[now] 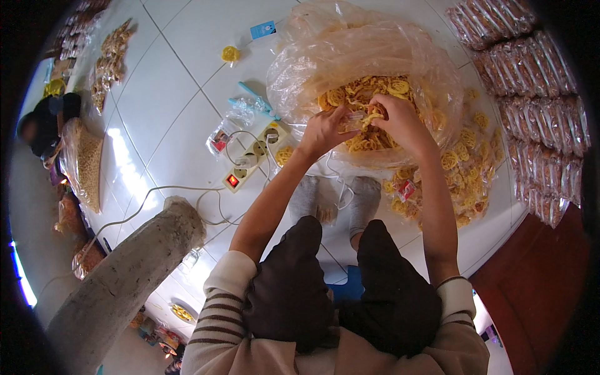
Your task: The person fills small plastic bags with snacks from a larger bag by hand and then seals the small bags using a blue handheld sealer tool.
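My left hand (325,130) pinches a small clear plastic bag (355,120) over a large plastic sack. Right beside it, the fingers of my right hand (397,119) hold a yellow fried snack (371,118) at the bag's mouth. Whether the snack is partly inside the bag I cannot tell. Beneath both hands the large clear plastic sack (337,56) lies open, filled with loose yellow snack spirals (393,88). Many small filled snack packets (461,161) are heaped on the floor right of the sack, one showing a red label (406,190).
A power strip (255,154) with plugged cords and a lit switch lies left of my feet. Near it are light-blue sticks (257,101) and plastic wrappers (222,138). Stacked brown packets (525,65) line the right; a concrete pillar (136,262) stands left. Another person sits far left.
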{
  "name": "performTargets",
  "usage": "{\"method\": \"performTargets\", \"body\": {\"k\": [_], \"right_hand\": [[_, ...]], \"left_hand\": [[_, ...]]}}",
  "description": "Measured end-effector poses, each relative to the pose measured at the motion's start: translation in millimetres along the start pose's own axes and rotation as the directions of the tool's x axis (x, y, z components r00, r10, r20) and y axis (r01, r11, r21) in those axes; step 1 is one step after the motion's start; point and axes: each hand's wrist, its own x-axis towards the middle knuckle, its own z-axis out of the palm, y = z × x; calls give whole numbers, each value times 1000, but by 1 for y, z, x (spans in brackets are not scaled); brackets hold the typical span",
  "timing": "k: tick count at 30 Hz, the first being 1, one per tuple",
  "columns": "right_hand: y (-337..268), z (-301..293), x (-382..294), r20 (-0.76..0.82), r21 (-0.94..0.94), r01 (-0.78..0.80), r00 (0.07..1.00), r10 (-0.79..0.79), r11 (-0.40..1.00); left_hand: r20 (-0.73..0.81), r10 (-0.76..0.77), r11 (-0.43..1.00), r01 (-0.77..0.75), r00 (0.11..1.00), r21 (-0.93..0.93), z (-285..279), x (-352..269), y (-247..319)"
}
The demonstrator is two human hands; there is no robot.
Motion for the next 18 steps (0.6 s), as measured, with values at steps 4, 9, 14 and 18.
{"method": "performTargets", "body": {"k": [4, 9, 14, 18], "right_hand": [[6, 4, 1, -100, -50, 13, 995, -18, 999], [4, 7, 2, -163, -86, 10, 986, -24, 996], [0, 11, -4, -127, 95, 45, 991, -32, 994], [7, 8, -6, -182, 146, 114, 979, -86, 983]], "left_hand": [[-40, 13, 1000, -13, 999, -19, 3, 0, 0], [-48, 14, 999, -16, 999, -41, 4, 0, 0], [-92, -28, 993, 17, 995, -119, 9, 0, -3], [-71, -93, 988, 83, 993, -129, 7, 1, -1]]}}
